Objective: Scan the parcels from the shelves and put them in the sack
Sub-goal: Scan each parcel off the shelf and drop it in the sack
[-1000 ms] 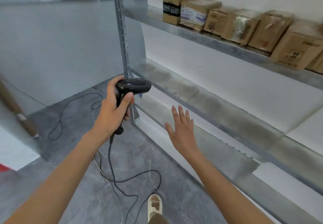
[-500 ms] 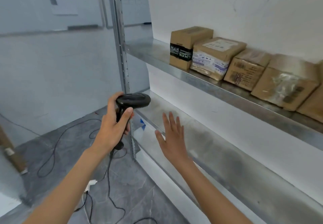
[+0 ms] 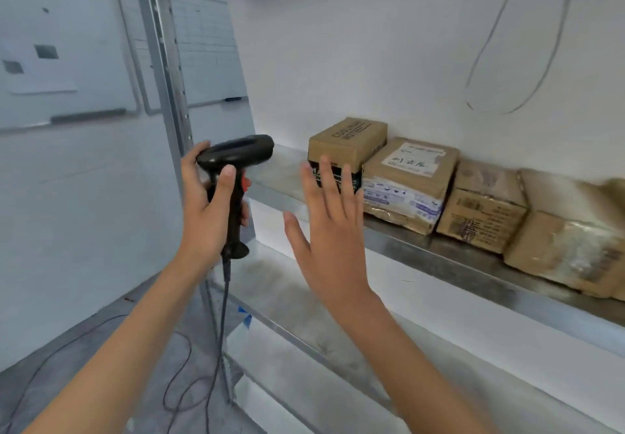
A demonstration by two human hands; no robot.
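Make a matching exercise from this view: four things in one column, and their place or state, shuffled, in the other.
Things:
1. barcode scanner
2. right hand
3. box with black band
4. box with white label

States:
A. open, fingers spread, holding nothing
B. leftmost parcel on the shelf
C. gripped in the left hand
D. second parcel from the left

Pairs: 1-C, 2-A, 3-B, 4-D

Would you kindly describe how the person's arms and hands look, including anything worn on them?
Both forearms are bare, with no sleeves showing. The left hand and right hand wear no gloves, and no rings, watch or bracelets are visible. The nails look short and unpainted.
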